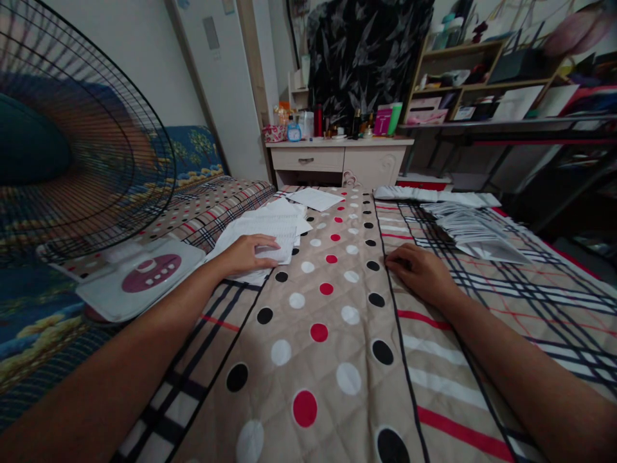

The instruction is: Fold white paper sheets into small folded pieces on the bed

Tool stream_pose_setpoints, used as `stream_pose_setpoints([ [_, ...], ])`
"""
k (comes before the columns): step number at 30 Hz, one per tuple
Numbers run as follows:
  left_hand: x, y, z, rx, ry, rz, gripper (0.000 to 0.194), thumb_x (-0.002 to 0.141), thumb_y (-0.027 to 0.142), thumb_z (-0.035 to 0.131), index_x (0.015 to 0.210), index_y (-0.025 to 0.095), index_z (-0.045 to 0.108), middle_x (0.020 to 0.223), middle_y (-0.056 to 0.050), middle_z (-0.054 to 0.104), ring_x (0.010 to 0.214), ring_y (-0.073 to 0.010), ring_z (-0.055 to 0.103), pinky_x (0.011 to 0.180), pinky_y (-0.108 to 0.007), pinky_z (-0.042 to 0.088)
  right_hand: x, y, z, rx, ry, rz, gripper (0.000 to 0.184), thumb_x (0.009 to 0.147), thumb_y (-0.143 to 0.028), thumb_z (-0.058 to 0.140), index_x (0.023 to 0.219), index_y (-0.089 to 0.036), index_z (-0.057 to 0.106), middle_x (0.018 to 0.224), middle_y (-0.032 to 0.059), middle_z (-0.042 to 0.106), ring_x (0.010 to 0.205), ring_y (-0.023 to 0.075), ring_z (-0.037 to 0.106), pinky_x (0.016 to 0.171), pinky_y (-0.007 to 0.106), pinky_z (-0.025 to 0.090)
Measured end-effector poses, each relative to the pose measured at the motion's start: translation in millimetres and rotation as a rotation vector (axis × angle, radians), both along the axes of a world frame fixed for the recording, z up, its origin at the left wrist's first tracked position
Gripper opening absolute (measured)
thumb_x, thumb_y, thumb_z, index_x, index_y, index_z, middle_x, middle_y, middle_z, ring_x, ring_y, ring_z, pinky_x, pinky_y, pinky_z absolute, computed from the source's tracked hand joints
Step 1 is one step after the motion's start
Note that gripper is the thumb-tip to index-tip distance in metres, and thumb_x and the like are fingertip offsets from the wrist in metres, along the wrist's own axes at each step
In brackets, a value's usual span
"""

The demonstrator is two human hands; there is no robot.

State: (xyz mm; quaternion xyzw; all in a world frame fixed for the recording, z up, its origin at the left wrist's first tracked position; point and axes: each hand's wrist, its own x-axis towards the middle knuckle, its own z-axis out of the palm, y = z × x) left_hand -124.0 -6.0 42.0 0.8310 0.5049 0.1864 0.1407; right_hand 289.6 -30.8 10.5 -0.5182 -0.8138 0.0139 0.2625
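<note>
My left hand [248, 254] rests on a loose pile of white printed sheets [263, 225], its thumb and fingers apart over the top sheet. My right hand [421, 273] lies on the spotted and checked bedspread [332, 347], fingers curled in, with nothing showing in them. Beyond the pile lies a single white sheet [318, 199]. To the right, past my right hand, a fanned stack of thin white packets or folded papers [475, 231] is spread out. Behind that stack stretches a long row of white papers or packets [436, 195].
A large standing fan [87, 148] fills the left side, with its white and purple control base [149, 273] near my left forearm. At the far end stands a cream cabinet [308, 157] topped with bottles and a blue clock [294, 130]. Shelves [463, 87] hold boxes at the right.
</note>
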Motion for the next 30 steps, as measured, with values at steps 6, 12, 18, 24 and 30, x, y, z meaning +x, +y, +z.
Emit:
stream_pose_setpoints([
  [6,-4.3,1.5,-1.7,-0.051,-0.095,0.044,0.042,0.076,0.051,0.064,0.101,0.019,0.074,0.126,-0.012,0.064,0.114,-0.0261,0.061,0.102,-0.040,0.043,0.4,0.8,-0.4,0.003,0.008,0.005,0.018,0.086,-0.027,0.053,0.088,-0.019,0.068,0.092,0.0064,0.067,0.080,0.0200,0.062,0.072,0.030,0.046],
  [12,-5.8,0.6,0.5,-0.086,-0.151,0.069,0.042,0.064,0.048,0.075,0.096,0.021,0.075,0.124,-0.010,0.065,0.114,-0.0276,0.060,0.102,-0.042,0.043,0.4,0.4,-0.3,0.002,0.013,-0.002,0.017,0.086,-0.028,0.053,0.087,-0.020,0.068,0.091,0.0062,0.067,0.079,0.0197,0.062,0.071,0.030,0.046],
  [18,-5.7,-0.6,0.7,-0.068,-0.101,0.058,0.043,0.061,0.043,0.078,0.098,0.020,0.075,0.126,-0.011,0.064,0.114,-0.0269,0.060,0.102,-0.042,0.043,0.7,0.7,-0.8,0.001,0.014,0.000,0.017,0.086,-0.027,0.053,0.088,-0.020,0.068,0.091,0.0064,0.067,0.079,0.0200,0.062,0.072,0.030,0.046],
  [24,-1.5,-2.3,2.3,0.053,-0.003,-0.030,0.028,0.063,0.039,0.077,0.084,0.021,0.075,0.116,-0.008,0.065,0.105,-0.0227,0.061,0.096,-0.036,0.045,1.2,1.3,-1.1,0.007,0.011,0.003,0.016,0.085,-0.026,0.054,0.087,-0.020,0.068,0.092,0.0061,0.067,0.080,0.0200,0.062,0.073,0.030,0.047],
  [30,10.8,-9.6,5.6,0.034,0.091,-0.032,0.011,0.073,0.031,0.065,0.072,0.022,0.072,0.088,-0.003,0.068,0.079,-0.0174,0.062,0.076,-0.029,0.046,2.2,2.6,-2.4,0.004,0.012,0.003,0.016,0.085,-0.027,0.053,0.087,-0.020,0.068,0.091,0.0065,0.067,0.079,0.0200,0.062,0.072,0.030,0.047],
])
